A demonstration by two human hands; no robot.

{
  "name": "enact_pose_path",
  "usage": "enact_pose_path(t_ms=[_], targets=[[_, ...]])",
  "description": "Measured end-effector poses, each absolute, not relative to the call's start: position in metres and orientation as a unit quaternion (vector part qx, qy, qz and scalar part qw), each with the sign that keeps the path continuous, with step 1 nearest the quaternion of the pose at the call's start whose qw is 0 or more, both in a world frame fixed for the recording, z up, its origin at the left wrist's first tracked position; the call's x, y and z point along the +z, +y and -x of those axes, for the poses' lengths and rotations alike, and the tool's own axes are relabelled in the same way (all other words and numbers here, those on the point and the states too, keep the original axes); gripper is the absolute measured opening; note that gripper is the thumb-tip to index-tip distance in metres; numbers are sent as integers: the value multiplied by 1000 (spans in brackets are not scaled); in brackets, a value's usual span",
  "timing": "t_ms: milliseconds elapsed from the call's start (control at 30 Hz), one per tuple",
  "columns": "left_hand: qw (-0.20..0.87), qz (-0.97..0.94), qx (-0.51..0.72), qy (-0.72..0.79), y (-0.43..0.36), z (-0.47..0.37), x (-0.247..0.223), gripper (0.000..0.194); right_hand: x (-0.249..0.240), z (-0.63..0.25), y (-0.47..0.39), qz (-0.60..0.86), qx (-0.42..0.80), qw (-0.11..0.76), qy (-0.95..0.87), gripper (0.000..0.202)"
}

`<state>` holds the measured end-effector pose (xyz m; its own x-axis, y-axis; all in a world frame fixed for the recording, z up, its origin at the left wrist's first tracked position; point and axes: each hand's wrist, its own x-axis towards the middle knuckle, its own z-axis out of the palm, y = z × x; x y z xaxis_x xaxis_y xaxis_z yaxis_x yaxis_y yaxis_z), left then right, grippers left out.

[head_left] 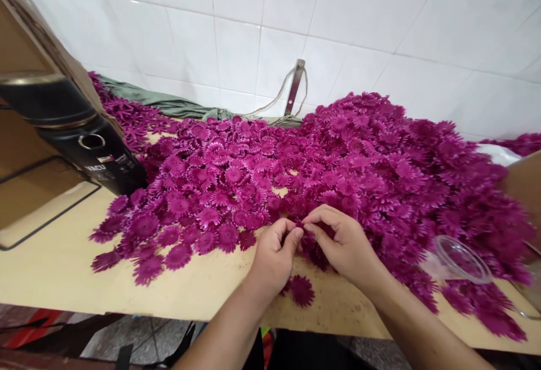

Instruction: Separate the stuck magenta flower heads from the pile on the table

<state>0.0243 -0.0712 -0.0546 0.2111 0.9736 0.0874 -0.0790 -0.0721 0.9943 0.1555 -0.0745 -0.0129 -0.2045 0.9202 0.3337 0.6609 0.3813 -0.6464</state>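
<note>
Both hands meet near the middle of the table, at the front of a large heap of magenta artificial flower pieces [363, 156]. My left hand [274, 252] is closed, its thumb and forefinger pinching a small magenta flower piece [298, 226]. My right hand [338, 240] is closed too and pinches the same piece from the other side. Most of that piece is hidden behind the fingers. A loose round magenta flower [302, 291] lies on the table just below the hands. Flatter, single flowers [228, 237] spread out to the left of the hands.
A black vacuum bottle [84, 133] leans at the left by a cardboard box [25, 150]. A clear plastic lid [462, 258] rests against the heap at the right. Behind, a metal strip [295, 88] with string stands against the white tiled wall [236, 49]. Green cloth [160, 102] lies along the back.
</note>
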Motion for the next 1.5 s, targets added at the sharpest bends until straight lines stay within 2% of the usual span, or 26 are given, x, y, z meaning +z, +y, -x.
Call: enact_pose_path(t_ms=[167,300,433,467,567,600,767,833,933,1000,1267,1400,1500], targets=[[501,-586,478,420,-73,-26,-53,22,-13,-150,-67,577,78,396,-710,13],[510,-576,488,412,-75,-25,-54,23,-2,-166,-46,612,-42,420,-669,13],[533,-548,494,414,-76,-22,-52,26,22,-209,-18,691,-129,460,-542,15],[551,-533,492,412,-76,-23,-52,27,28,-217,-15,706,-121,445,-537,16],[597,-485,494,405,-73,-26,-52,27,37,-218,-22,699,-80,393,-593,46],[603,-476,495,405,-73,-27,-52,27,36,-210,-29,682,-52,380,-623,49],[590,-472,507,415,-72,-28,-57,23,13,-161,-63,601,229,284,-711,35],[576,-483,507,422,-73,-27,-57,19,3,-152,-67,585,271,284,-709,27],[569,-493,502,425,-75,-27,-56,17,-7,-153,-65,584,270,321,-695,13],[575,-483,506,424,-75,-28,-55,18,-11,-156,-63,596,253,320,-692,11],[664,-424,476,391,-72,-27,-50,27,-18,-150,-66,610,196,313,-701,32],[664,-389,502,395,-69,-26,-51,27,-23,-143,-68,579,191,343,-714,16],[663,-364,520,398,-68,-25,-52,24,-22,-144,-72,561,134,362,-732,12]])
